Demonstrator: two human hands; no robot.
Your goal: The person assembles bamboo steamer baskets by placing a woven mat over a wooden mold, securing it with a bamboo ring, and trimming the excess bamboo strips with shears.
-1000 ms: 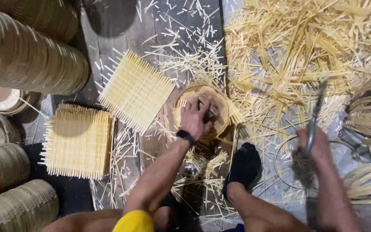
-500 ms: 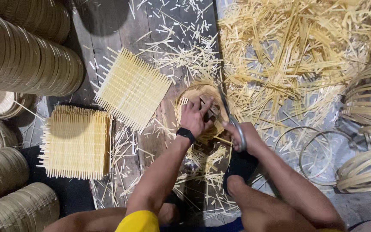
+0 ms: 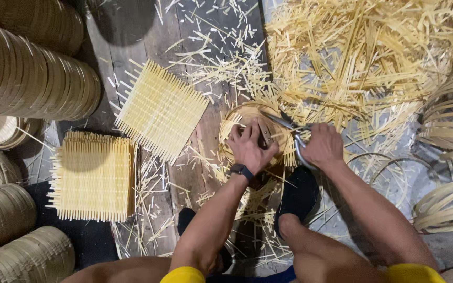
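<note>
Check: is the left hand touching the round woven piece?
Touching. Head view shows the left hand pressed flat on the round woven piece, fingers spread across its top.

Bare planks (image 3: 148,42) are left open above the loose woven mat (image 3: 161,116), though littered with offcuts. The left is blocked by basket stacks (image 3: 32,78) and a mat pile (image 3: 94,175). The right is closed off by a strip heap (image 3: 363,57) and hoops (image 3: 446,157).
</note>
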